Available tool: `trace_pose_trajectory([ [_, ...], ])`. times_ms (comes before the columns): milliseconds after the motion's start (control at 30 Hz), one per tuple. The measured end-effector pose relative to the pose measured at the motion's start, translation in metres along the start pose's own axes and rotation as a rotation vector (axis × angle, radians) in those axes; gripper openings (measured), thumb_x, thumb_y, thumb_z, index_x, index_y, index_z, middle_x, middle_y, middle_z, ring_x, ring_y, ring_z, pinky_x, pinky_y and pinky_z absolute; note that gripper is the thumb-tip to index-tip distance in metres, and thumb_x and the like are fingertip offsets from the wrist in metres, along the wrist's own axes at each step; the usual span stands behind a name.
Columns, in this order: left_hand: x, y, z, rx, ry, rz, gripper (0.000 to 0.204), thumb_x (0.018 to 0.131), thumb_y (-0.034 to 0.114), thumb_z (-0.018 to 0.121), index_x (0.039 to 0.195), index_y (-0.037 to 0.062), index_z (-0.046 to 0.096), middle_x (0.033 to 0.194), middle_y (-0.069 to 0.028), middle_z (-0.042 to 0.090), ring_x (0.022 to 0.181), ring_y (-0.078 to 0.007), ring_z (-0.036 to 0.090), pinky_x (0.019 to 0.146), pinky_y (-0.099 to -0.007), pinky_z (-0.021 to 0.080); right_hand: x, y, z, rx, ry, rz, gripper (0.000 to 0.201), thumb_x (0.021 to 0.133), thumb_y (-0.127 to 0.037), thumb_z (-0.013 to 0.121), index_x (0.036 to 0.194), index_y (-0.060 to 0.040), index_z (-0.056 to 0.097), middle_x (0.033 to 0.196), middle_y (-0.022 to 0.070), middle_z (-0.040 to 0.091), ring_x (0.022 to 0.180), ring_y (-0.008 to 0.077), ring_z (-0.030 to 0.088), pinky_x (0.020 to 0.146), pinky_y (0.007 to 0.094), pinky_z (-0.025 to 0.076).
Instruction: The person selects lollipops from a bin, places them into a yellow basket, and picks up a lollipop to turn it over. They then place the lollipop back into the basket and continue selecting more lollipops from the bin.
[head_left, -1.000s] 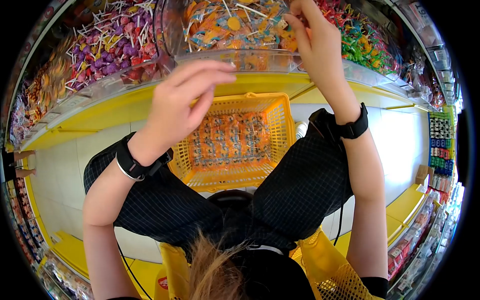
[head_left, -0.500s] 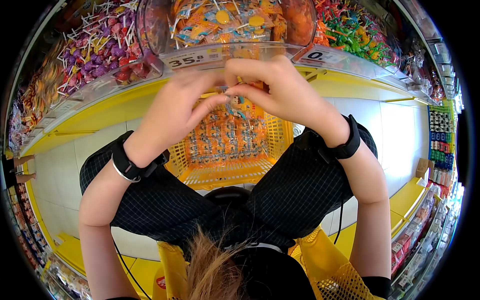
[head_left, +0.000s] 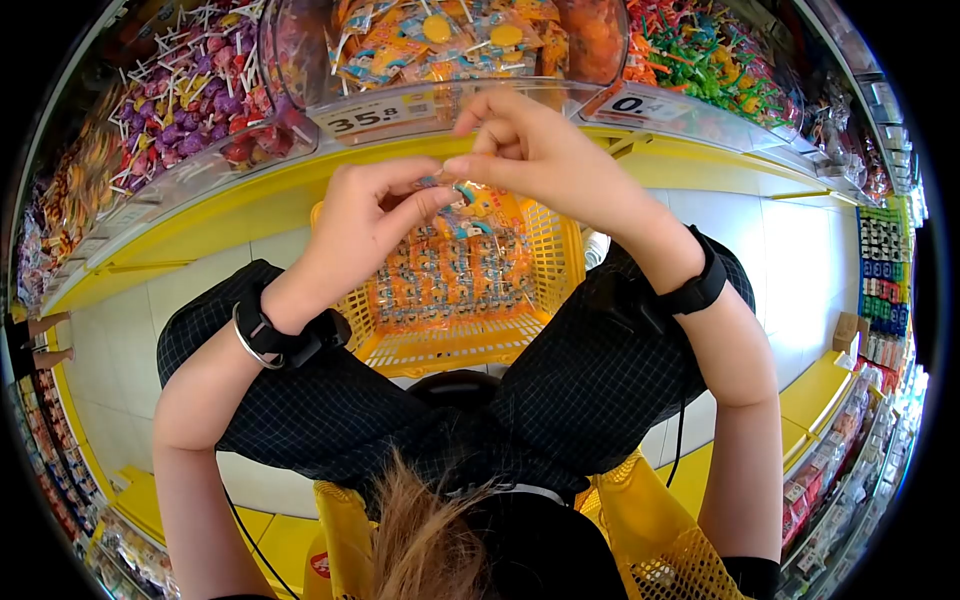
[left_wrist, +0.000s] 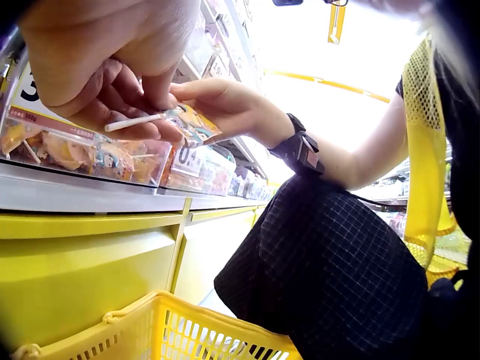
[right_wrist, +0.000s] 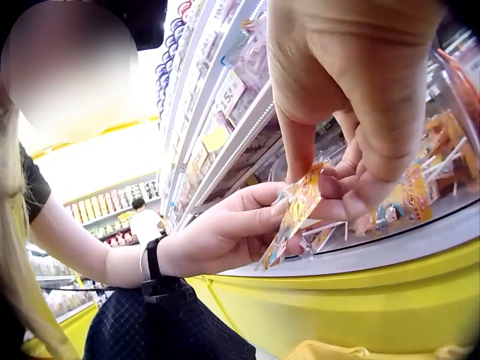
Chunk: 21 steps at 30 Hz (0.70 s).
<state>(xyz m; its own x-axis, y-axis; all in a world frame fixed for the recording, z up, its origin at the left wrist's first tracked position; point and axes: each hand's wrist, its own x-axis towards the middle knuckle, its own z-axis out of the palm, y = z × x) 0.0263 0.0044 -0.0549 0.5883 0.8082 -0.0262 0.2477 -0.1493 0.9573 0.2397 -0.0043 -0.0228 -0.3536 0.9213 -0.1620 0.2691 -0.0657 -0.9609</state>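
Note:
Both hands meet above the yellow basket (head_left: 455, 355), pinching one wrapped lollipop (head_left: 466, 198) in clear and orange film. The left hand (head_left: 358, 222) grips its left side between thumb and fingers. At its upper edge, the thumb and index finger of the right hand (head_left: 562, 165) pinch the wrapper. In the left wrist view a white stick (left_wrist: 133, 122) juts from the wrapped lollipop (left_wrist: 191, 124). The right wrist view shows the printed wrapper (right_wrist: 300, 204) between the two hands. Flat orange packets (head_left: 452, 280) lie in rows inside the basket.
Ahead, a clear bin (head_left: 590, 45) holds orange-wrapped lollipops (head_left: 440, 40), with a price tag (head_left: 370, 115) on its front ledge. Purple and red lollipops (head_left: 190, 110) fill a left bin, green and red candies (head_left: 715, 65) a right one. Knees flank the basket.
The right hand has come down from the candy bin to the left hand, with the wrapped lollipop now between them. Since then the right hand's outer fingers have lifted slightly.

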Motion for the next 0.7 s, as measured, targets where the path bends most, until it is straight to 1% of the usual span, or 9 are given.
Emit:
trace_pose_trajectory([
  [33,0.000,0.003,0.000,-0.085,0.015,-0.039,0.022,0.091,0.015,0.063,0.104,-0.0029,0.063,0.080,-0.0083,0.069,0.071,-0.0078,0.063,0.062,-0.0238,0.051,0.001,0.001,-0.003,0.000,0.001,0.001,0.022,0.086,-0.019,0.068,0.097,-0.0043,0.055,0.071,-0.0040,0.052,0.063,0.0031,0.047,0.056,0.0196,0.036],
  [100,-0.001,0.005,0.000,-0.169,0.030,-0.078,0.022,0.092,0.015,0.062,0.105,-0.0027,0.062,0.082,-0.0067,0.070,0.072,-0.0065,0.062,0.062,-0.0224,0.052,0.003,0.001,-0.008,0.167,-0.095,0.180,0.021,0.087,-0.020,0.068,0.096,-0.0053,0.056,0.073,-0.0028,0.054,0.068,0.0035,0.049,0.059,0.0193,0.037],
  [233,-0.002,0.009,-0.002,-0.141,0.004,-0.102,0.021,0.093,0.014,0.060,0.105,-0.0030,0.061,0.084,-0.0057,0.069,0.073,-0.0059,0.062,0.063,-0.0213,0.052,-0.002,0.000,0.002,0.160,0.003,0.080,0.015,0.087,-0.014,0.066,0.092,-0.0034,0.056,0.075,0.0012,0.056,0.065,0.0042,0.053,0.055,0.0202,0.040],
  [300,-0.002,0.007,-0.001,-0.150,-0.020,-0.139,0.020,0.093,0.014,0.060,0.104,-0.0031,0.061,0.084,-0.0052,0.068,0.073,-0.0055,0.062,0.063,-0.0207,0.051,-0.003,-0.004,0.007,-0.258,0.194,-0.196,0.011,0.079,-0.007,0.067,0.084,-0.0018,0.059,0.071,0.0101,0.064,0.060,0.0188,0.062,0.055,0.0294,0.048],
  [333,-0.002,0.003,0.000,-0.163,-0.031,-0.109,0.019,0.093,0.013,0.059,0.103,-0.0030,0.060,0.084,-0.0043,0.068,0.074,-0.0047,0.061,0.063,-0.0200,0.050,-0.003,-0.006,0.009,-0.258,0.192,-0.196,0.011,0.079,-0.007,0.067,0.084,-0.0018,0.059,0.071,0.0101,0.064,0.060,0.0188,0.062,0.055,0.0294,0.048],
  [400,-0.002,0.000,0.001,-0.176,-0.042,-0.080,0.018,0.094,0.013,0.059,0.102,-0.0028,0.060,0.085,-0.0035,0.067,0.075,-0.0040,0.060,0.064,-0.0192,0.048,-0.002,-0.010,0.010,-0.319,0.187,-0.222,0.009,0.075,-0.002,0.064,0.082,-0.0016,0.059,0.071,0.0137,0.063,0.065,0.0258,0.066,0.060,0.0328,0.050],
  [500,-0.001,0.001,0.002,-0.213,-0.019,-0.046,0.018,0.094,0.014,0.059,0.102,-0.0019,0.059,0.084,-0.0014,0.065,0.077,-0.0028,0.057,0.065,-0.0184,0.045,0.000,-0.011,0.011,-0.372,0.214,-0.326,0.008,0.074,-0.001,0.063,0.081,-0.0014,0.059,0.069,0.0135,0.063,0.066,0.0277,0.065,0.060,0.0337,0.050],
  [600,-0.001,0.007,0.000,-0.310,-0.043,-0.090,0.018,0.094,0.015,0.060,0.103,0.0003,0.057,0.083,-0.0004,0.065,0.073,-0.0017,0.055,0.062,-0.0178,0.043,0.002,-0.010,0.012,-0.377,0.170,-0.415,0.008,0.076,-0.004,0.065,0.082,-0.0030,0.060,0.067,0.0122,0.062,0.063,0.0263,0.064,0.059,0.0337,0.049],
  [700,-0.003,0.002,-0.006,-0.240,-0.117,-0.090,0.017,0.094,0.017,0.060,0.104,0.0036,0.057,0.080,0.0016,0.064,0.066,-0.0007,0.051,0.057,-0.0171,0.040,-0.001,-0.017,0.013,-0.406,0.143,-0.343,0.011,0.079,-0.010,0.068,0.084,-0.0043,0.060,0.064,0.0098,0.061,0.057,0.0222,0.061,0.055,0.0315,0.048],
])
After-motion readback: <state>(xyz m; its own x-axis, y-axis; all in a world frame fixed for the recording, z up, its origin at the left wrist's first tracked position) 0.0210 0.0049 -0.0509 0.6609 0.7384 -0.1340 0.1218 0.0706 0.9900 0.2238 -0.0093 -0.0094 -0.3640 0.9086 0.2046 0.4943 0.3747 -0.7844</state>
